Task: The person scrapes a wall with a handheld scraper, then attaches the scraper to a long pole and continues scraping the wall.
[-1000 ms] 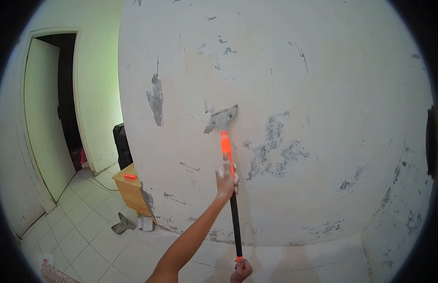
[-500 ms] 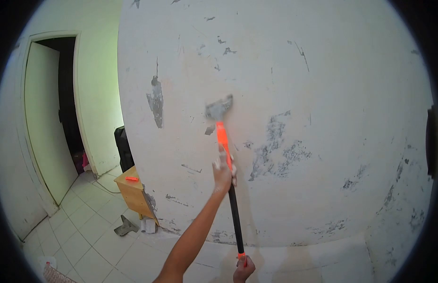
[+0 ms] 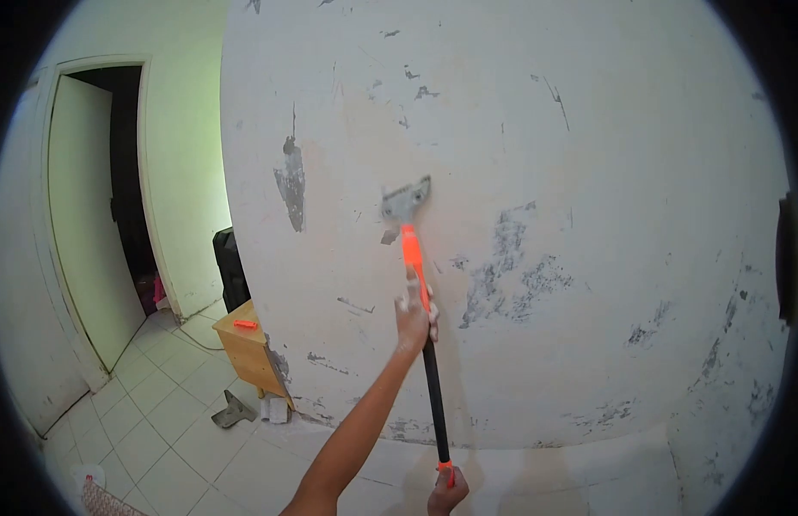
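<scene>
Against an off-white, scuffed plaster wall [image 3: 623, 224], a long-handled scraper [image 3: 432, 370] with wide grey head, orange neck and black shaft stands head uppermost, leaning slightly to the left of view; its blade edge slants, right corner higher. Whether the whole edge meets the plaster cannot be told. The left hand [image 3: 412, 322], bare and whitened, has its fingers clamped round the upper handle, where orange gives way to black; the right hand [image 3: 448, 492] has its fingers closed on the orange-collared lower end. Such wide spacing favours control: the upper hand best presses and steers, the lower drives. A shallow angle, both corners bearing equally, should limit gouging. Just below the head lies a small dark-grey patch [image 3: 389, 237]; to the right spreads a larger, mottled grey patch [image 3: 506, 249]. Farther out, at lower left, a light-brown wooden cabinet [image 3: 244, 361] carries a small orange object [image 3: 245, 324].
</scene>
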A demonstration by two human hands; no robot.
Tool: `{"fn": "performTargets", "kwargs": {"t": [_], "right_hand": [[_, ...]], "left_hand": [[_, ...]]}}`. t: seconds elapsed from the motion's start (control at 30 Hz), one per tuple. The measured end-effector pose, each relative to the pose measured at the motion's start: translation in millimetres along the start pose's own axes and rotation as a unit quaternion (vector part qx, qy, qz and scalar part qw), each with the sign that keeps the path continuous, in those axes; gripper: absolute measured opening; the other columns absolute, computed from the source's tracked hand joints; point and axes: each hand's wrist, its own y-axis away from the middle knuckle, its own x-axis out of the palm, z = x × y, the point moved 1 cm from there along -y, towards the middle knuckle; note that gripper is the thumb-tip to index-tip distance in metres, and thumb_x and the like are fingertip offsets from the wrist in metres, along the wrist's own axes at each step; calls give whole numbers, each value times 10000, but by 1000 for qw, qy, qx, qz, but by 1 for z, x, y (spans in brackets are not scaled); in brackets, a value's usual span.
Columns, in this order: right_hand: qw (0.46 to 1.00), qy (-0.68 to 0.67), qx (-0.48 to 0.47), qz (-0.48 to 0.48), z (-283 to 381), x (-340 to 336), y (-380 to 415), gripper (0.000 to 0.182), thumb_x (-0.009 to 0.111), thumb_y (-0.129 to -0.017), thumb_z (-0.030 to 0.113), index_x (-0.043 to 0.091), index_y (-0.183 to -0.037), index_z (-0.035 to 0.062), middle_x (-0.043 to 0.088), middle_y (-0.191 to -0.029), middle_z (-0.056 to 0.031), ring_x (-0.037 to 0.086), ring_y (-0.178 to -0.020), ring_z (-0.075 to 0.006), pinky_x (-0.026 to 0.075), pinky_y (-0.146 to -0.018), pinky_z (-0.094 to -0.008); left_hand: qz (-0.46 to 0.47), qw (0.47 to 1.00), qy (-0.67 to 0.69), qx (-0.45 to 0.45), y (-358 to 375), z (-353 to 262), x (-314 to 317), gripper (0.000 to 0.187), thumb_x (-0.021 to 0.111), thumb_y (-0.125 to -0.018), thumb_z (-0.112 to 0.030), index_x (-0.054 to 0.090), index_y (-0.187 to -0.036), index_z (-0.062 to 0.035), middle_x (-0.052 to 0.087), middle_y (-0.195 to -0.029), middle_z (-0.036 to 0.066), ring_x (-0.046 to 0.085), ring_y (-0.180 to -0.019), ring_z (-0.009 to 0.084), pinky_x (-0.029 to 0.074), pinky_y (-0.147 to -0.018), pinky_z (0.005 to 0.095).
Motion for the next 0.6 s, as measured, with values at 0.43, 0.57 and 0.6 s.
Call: {"fn": "performTargets", "kwargs": {"t": [0.43, 0.57, 0.6], "right_hand": [[996, 39, 61, 48, -4, 0, 4, 399, 602, -989, 336, 667, -821, -20, 462, -573, 16, 431, -523, -73, 327, -503, -264], [998, -5, 36, 42, 15, 1, -3, 367, 626, -987, 300, 611, -757, 15, 403, -600, 44, 365, -547, -77, 299, -506, -265], [993, 1, 85, 84, 16, 0, -8, 374, 603, -989, 308, 666, -823, -22, 453, -570, 18, 426, -522, -74, 322, -504, -262]], "left_hand": [[44, 998, 13, 31, -4, -9, -3, 661, 373, -952, -721, 460, -810, -81, 414, -459, 31, 394, -266, 155, 328, -252, 306], [68, 996, 36, 43, -14, -18, -2, 636, 352, -979, -685, 465, -843, -74, 424, -462, 32, 421, -270, 160, 331, -255, 298], [67, 996, 40, 45, -14, -15, -2, 636, 352, -979, -685, 465, -843, -74, 424, -462, 32, 421, -270, 160, 331, -255, 298]]}}
